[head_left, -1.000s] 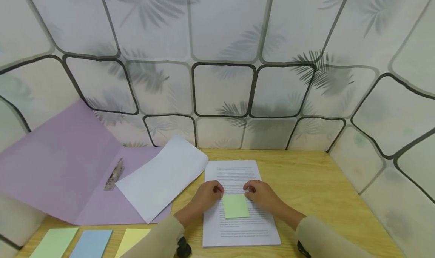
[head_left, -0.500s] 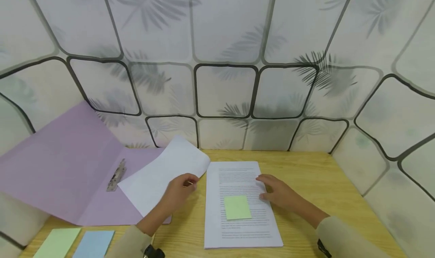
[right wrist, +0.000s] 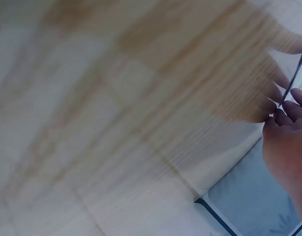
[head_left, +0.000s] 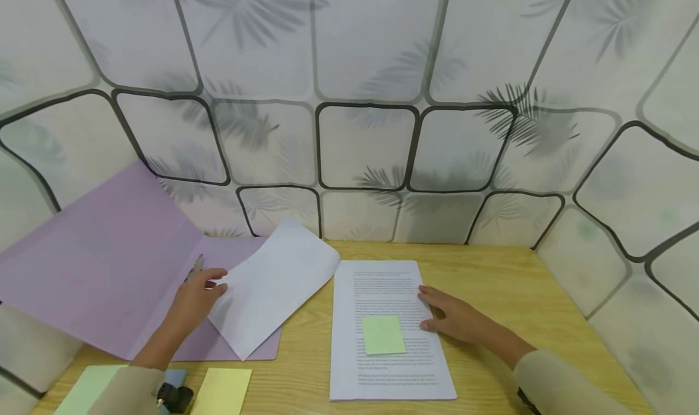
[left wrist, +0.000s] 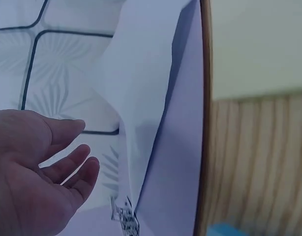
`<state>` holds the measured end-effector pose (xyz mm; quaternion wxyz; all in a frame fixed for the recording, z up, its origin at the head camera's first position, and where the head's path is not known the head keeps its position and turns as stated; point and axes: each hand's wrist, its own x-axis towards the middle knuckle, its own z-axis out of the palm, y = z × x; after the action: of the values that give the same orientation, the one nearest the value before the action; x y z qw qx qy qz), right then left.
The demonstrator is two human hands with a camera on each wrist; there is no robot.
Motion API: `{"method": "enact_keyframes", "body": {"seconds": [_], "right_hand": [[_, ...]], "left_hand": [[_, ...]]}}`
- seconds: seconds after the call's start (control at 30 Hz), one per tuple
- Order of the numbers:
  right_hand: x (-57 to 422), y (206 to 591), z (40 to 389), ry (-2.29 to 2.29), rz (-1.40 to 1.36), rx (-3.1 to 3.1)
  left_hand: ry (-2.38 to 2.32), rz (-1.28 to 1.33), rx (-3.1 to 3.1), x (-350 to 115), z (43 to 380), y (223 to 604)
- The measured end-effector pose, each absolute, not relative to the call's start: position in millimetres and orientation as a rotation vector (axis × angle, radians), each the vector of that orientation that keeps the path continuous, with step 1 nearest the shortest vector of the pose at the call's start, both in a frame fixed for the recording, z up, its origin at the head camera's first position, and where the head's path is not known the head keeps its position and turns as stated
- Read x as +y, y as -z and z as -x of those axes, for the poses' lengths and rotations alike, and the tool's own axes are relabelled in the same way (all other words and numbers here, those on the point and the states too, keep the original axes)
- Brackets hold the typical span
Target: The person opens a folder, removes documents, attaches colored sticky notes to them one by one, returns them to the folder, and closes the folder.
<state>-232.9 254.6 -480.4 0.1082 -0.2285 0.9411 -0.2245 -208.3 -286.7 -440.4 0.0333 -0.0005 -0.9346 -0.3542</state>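
In the head view my left hand (head_left: 195,298) hovers over the open purple folder (head_left: 104,263), beside its metal clip (head_left: 194,268) and the left edge of a loose white sheet (head_left: 278,287). The left wrist view shows that hand (left wrist: 47,169) with relaxed fingers and nothing between them. At the right edge of a printed paper stack (head_left: 388,372) rests my right hand (head_left: 455,315), its thumb and fingers extended against the side. A green sticky note (head_left: 384,335) lies on the stack's top page. The right wrist view catches the right hand (right wrist: 288,147) only at its edge.
Along the table's (head_left: 491,281) front left lie a green pad (head_left: 90,384), a blue pad (head_left: 176,377) partly behind the left sleeve, and a yellow pad (head_left: 222,391). A patterned wall covering (head_left: 360,148) stands behind and on both sides.
Both hands have left the green sticky note, which stays on the page. My left hand has moved left across the white sheet to the folder clip; my right hand has shifted to the stack's right edge.
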Motion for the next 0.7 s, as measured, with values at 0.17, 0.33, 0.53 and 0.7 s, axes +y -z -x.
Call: {"method": "enact_keyframes", "body": {"seconds": [0.17, 0.33, 0.53, 0.7], "right_hand": [[255.8, 480.0, 231.1, 0.653, 0.64, 2.79], [255.7, 480.7, 230.2, 0.642, 0.643, 2.795], [253.5, 479.0, 228.4, 0.671, 0.63, 2.784], [252.4, 478.9, 227.7, 0.68, 0.614, 2.779]], "left_hand": [[1.057, -0.013, -2.921, -308.2, 209.9, 445.8], [1.052, -0.036, -2.976, -318.5, 214.9, 449.1], [0.979, -0.068, -3.003, -327.1, 220.4, 455.0], [0.9, -0.072, -3.087, -328.9, 224.3, 455.9]]}}
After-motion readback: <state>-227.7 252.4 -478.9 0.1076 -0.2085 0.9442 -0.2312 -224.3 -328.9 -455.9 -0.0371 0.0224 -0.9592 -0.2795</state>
